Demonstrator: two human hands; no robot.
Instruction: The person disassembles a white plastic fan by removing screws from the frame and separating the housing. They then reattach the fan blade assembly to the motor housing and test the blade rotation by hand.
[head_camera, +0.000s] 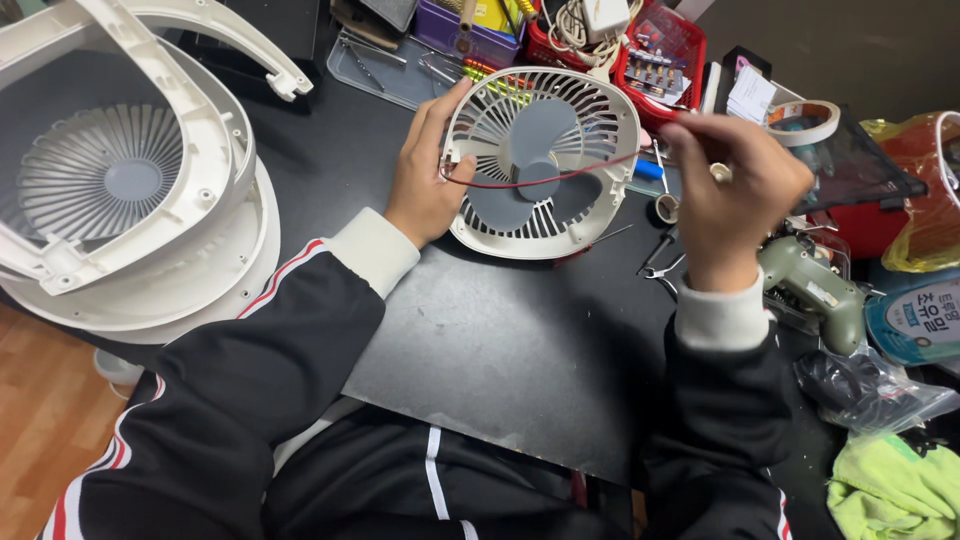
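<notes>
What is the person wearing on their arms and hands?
Both arms wear black jacket sleeves. The left sleeve has red and white stripes running along it, and a little of the same striping shows low on the right sleeve. Each sleeve ends in a cream-white ribbed cuff at the wrist. The left hand and right hand are bare: no gloves, rings or watch show.
</notes>
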